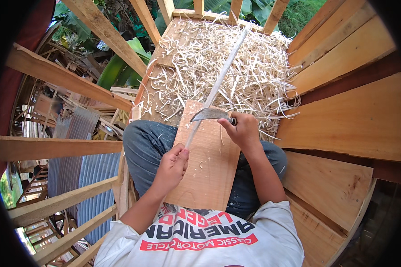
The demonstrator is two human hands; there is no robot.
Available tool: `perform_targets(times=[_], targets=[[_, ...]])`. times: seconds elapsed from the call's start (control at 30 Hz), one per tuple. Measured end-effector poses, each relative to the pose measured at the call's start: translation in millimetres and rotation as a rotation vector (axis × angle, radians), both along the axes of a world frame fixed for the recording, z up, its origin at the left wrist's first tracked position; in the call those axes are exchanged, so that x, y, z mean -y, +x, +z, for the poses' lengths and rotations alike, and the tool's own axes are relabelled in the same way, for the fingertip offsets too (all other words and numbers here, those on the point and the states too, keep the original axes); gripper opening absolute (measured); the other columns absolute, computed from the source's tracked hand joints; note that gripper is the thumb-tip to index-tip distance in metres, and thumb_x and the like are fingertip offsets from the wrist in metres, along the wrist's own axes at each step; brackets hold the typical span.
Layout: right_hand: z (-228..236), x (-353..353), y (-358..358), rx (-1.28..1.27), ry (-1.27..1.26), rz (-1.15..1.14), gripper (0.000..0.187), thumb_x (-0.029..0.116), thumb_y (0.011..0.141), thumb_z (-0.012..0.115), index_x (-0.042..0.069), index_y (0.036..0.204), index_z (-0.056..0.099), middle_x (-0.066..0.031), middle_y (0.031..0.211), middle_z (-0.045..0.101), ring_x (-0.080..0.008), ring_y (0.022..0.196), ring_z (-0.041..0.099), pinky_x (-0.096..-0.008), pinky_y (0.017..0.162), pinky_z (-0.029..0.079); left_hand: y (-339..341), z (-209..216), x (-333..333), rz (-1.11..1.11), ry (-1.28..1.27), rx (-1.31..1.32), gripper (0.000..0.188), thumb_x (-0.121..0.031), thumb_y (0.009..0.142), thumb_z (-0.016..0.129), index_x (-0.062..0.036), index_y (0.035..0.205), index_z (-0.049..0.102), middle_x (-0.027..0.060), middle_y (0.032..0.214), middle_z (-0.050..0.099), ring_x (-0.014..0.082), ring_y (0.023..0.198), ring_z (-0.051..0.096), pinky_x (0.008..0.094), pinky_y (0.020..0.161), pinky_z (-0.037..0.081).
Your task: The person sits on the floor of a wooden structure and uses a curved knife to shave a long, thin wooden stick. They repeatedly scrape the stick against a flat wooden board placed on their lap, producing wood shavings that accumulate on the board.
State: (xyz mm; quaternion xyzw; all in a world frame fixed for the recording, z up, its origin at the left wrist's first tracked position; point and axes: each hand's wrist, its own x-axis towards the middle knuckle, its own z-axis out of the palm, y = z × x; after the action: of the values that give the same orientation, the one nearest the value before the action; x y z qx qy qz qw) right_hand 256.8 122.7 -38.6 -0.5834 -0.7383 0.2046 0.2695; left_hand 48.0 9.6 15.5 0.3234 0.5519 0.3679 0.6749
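Observation:
A long, pale wooden stick (224, 66) slants from my lap up over the heap of shavings. My left hand (173, 167) is closed round its near end. In my right hand (243, 129) is the dark handle of a curved knife (209, 114), whose broad blade lies across the stick, its tip pointing left. Beneath both, a flat wooden board (205, 173) rests on my thighs, with a few small shavings on it. Whether the blade's edge is biting into the wood, I cannot tell.
Curly wood shavings (249, 75) cover the plank floor ahead of me. Wooden railing slats (62, 78) stand along the left and far sides. Wide wooden planks (347, 120) form the right side. Below, beyond the railing, lie corrugated metal sheets (98, 178) and scrap wood.

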Motion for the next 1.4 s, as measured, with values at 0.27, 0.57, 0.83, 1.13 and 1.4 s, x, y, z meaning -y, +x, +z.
perform_targets(times=[0.27, 0.57, 0.83, 1.13, 1.4], targets=[[-12.6, -12.1, 19.4, 0.179, 0.237, -0.141, 0.070, 0.073, 0.065, 0.062, 0.005, 0.051, 0.048, -0.0088, 0.044, 0.046, -0.0258, 0.039, 0.048, -0.0357, 0.040, 0.037, 8.2, -5.3, 4.6, -0.044, 0.084, -0.146, 0.025, -0.023, 0.098, 0.046, -0.0064, 0.080, 0.047, -0.0067, 0.057, 0.035, 0.0010, 0.052, 0.031, 0.0200, 0.046, 0.027], [-27.1, -51.5, 86.9, -0.185, -0.078, -0.620, 0.080, 0.071, 0.081, 0.046, -0.003, 0.050, 0.045, -0.0097, 0.042, 0.038, -0.0216, 0.042, 0.041, -0.0392, 0.045, 0.034, 13.4, -9.0, 25.8, -0.117, 0.061, -0.127, 0.023, -0.022, 0.098, 0.046, -0.0054, 0.082, 0.050, -0.0077, 0.059, 0.035, 0.0006, 0.053, 0.032, 0.0206, 0.046, 0.026], [-13.5, -19.3, 47.0, -0.213, -0.037, -0.296, 0.070, 0.064, 0.082, 0.052, -0.001, 0.058, 0.058, -0.0120, 0.044, 0.047, -0.0265, 0.044, 0.051, -0.0386, 0.046, 0.038, -26.4, -2.7, -0.4, 0.095, -0.021, -0.029, 0.024, -0.026, 0.098, 0.047, -0.0092, 0.081, 0.048, -0.0094, 0.054, 0.032, -0.0002, 0.043, 0.026, 0.0181, 0.038, 0.020], [-10.8, -0.5, -4.7, -0.004, -0.003, 0.055, 0.063, 0.063, 0.071, 0.065, 0.003, 0.055, 0.057, -0.0128, 0.051, 0.054, -0.0297, 0.047, 0.056, -0.0393, 0.048, 0.044, -6.7, -5.4, -6.4, 0.028, 0.018, 0.000, 0.022, -0.026, 0.097, 0.048, -0.0079, 0.085, 0.049, -0.0090, 0.051, 0.031, 0.0000, 0.041, 0.025, 0.0181, 0.037, 0.019], [-19.5, -6.8, 3.5, 0.124, 0.215, -0.034, 0.067, 0.073, 0.062, 0.064, 0.007, 0.053, 0.054, -0.0060, 0.045, 0.049, -0.0229, 0.042, 0.054, -0.0343, 0.043, 0.042, 1.7, -14.0, 1.1, 0.014, 0.058, -0.025, 0.022, -0.024, 0.097, 0.048, -0.0077, 0.082, 0.047, -0.0083, 0.054, 0.034, -0.0008, 0.046, 0.030, 0.0189, 0.041, 0.022]])
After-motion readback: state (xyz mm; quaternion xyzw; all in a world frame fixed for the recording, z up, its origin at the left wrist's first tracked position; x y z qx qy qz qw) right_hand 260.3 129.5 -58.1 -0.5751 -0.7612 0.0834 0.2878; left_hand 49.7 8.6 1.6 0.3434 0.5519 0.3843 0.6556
